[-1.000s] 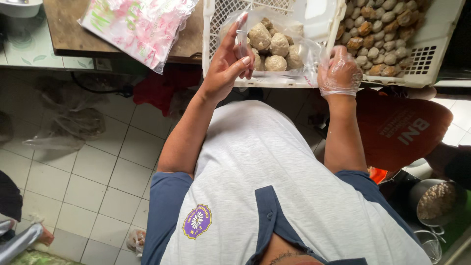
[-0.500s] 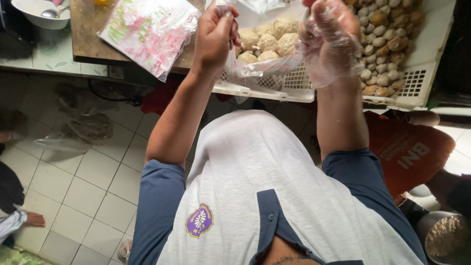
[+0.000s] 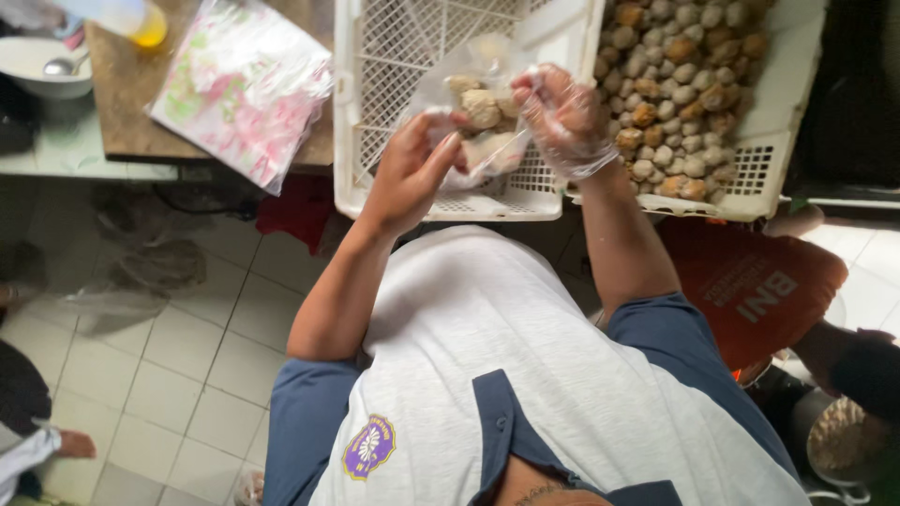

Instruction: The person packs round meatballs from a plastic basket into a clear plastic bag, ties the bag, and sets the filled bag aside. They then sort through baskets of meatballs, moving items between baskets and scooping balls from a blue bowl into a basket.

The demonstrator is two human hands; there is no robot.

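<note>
Far left of both hands, at the frame's top corner: white bowl [image 3: 37, 58] with a spoon [image 3: 62, 66] in it, on a pale counter.

Just right of the bowl, well left of the left hand: wooden board [image 3: 127, 94], carrying a stack of clear bags with pink and green print [image 3: 242, 86], one corner overhanging the board edge. Yellow-tinted container [image 3: 141, 21] at the board's top edge (only partly in frame).

Below and left of the hands: tiled floor [image 3: 178, 375], crumpled clear plastic [image 3: 141, 276] lying on it.

Left hand [image 3: 411, 169]: bare, fingers curled, pinching the left side of a clear plastic bag [image 3: 478, 117].

Bag between the two hands, held up over the left white slatted crate [image 3: 375, 94]; several brownish balls [image 3: 483, 108] visible inside (count unclear through the plastic).

Right hand [image 3: 562, 117]: covered by a thin clear glove, fingers closed on the right side of the same bag, close to its top.

Right of the right hand: second white crate [image 3: 778, 141], touching the first, heaped with loose brown balls [image 3: 680, 84].

Below right of the right forearm: orange cloth item [image 3: 750, 281]; round metal container [image 3: 839, 440] at the lower right corner, contents not discernible.
</note>
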